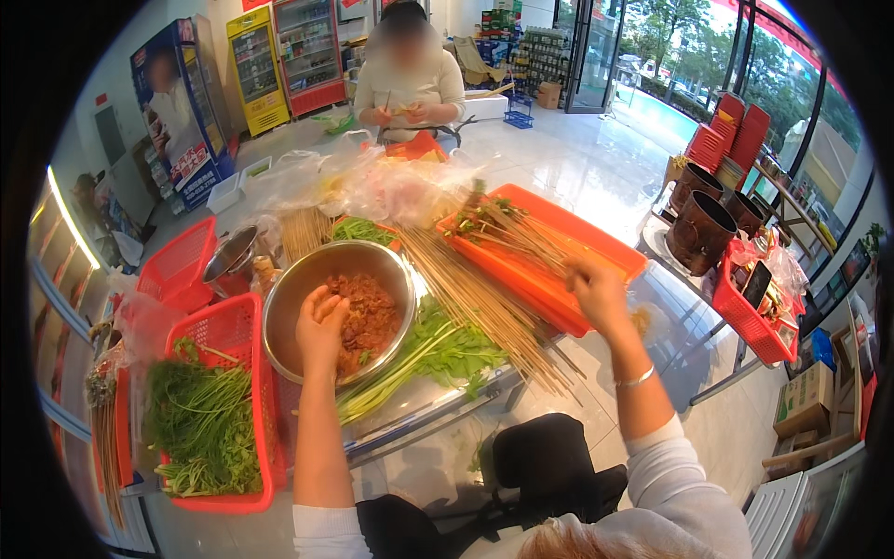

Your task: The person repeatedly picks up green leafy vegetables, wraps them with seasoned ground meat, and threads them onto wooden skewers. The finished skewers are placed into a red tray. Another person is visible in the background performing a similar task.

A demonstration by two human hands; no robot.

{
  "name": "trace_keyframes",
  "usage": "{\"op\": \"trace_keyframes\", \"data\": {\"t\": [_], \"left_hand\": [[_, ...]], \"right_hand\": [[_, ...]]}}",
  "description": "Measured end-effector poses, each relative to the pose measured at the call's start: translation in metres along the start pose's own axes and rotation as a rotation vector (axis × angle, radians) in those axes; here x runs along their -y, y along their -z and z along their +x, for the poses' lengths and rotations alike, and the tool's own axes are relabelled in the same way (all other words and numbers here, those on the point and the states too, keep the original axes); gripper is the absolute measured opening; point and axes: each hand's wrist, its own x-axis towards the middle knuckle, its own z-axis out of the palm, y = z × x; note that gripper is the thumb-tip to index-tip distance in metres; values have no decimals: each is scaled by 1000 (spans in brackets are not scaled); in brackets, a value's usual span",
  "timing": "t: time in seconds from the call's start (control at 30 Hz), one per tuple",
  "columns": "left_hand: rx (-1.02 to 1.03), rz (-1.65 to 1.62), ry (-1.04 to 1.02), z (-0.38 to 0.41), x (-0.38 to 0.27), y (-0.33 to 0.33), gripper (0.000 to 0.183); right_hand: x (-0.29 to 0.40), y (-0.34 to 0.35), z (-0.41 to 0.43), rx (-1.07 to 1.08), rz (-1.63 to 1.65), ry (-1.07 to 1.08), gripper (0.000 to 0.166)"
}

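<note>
My left hand (323, 325) is over the left side of a steel bowl (285, 279), its fingers loosely bent and apart, with nothing visible in them. Reddish marinated meat pieces (374, 314) lie in the bowl. My right hand (599, 293) is at the near right side of an orange plastic tray (614, 255), its fingers curled near the bare ends of skewers. Whether it grips one cannot be made out. Loaded skewers with green leaves (482, 216) rest across that tray. Bare bamboo skewers (475, 300) are spread beside it, next to leafy celery stalks (419, 356).
A red basket of green herbs (262, 433) stands left of the bowl. Plastic bags (391, 182) cover the table's far side. Beyond, a seated person (408, 84) handles a stick. Dark pots (702, 234) and another red basket (751, 328) are at right.
</note>
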Motion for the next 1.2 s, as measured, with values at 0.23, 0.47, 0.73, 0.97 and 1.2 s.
{"op": "trace_keyframes", "data": {"t": [0.23, 0.47, 0.73, 0.97, 1.2], "left_hand": [[-195, 7, -152, 3, 7, 0, 29], [-265, 27, -401, -12, -2, 1, 25], [-267, 436, -745, -67, -20, 13, 17], [78, 810, -759, -118, -6, 25, 17], [138, 1270, -636, -114, 45, -9, 19]], "right_hand": [[-71, 1, 61, 16, -427, 108, 24], [17, -23, 22, -117, -283, 362, 17], [89, -165, -63, 572, -253, 705, 19], [81, -172, -50, 599, -305, 765, 13], [80, -176, -41, 616, -392, 888, 14]]}}
